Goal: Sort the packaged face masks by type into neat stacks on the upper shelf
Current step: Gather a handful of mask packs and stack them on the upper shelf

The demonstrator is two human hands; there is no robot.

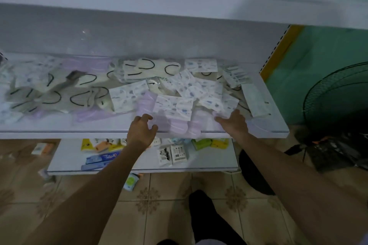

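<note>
A loose jumble of packaged face masks covers the white upper shelf. Cream masks with black ear loops lie at the left and back. White masks with a blue print sit in the middle and right. Lilac masks lie along the front edge. My left hand hovers at the shelf's front edge, fingers curled apart, holding nothing. My right hand rests on the lilac and printed packs at the front right; whether it grips any pack is unclear.
A lower shelf carries toothpaste boxes, tissue packs and small cartons. A standing fan is at the right beside a green wall. Small items lie on the tiled floor. A higher shelf overhangs the masks.
</note>
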